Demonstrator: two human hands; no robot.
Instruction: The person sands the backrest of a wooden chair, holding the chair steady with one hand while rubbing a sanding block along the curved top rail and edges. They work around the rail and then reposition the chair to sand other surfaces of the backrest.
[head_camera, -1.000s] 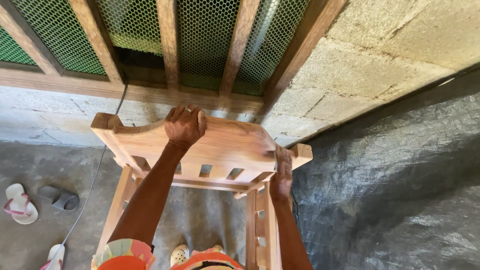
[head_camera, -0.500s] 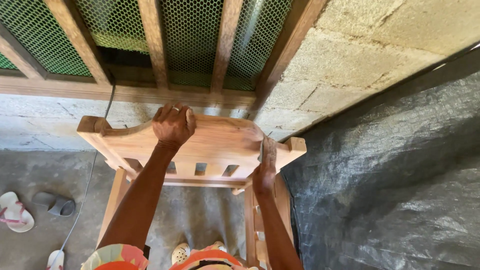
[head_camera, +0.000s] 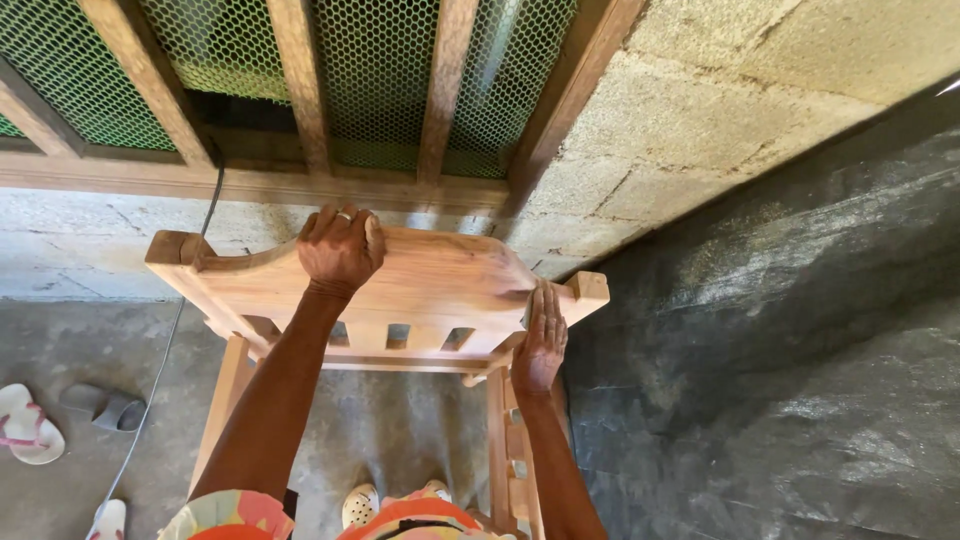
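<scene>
Gripping the wooden chair frame, both hands: left hand top edge, right hand side.
</scene>
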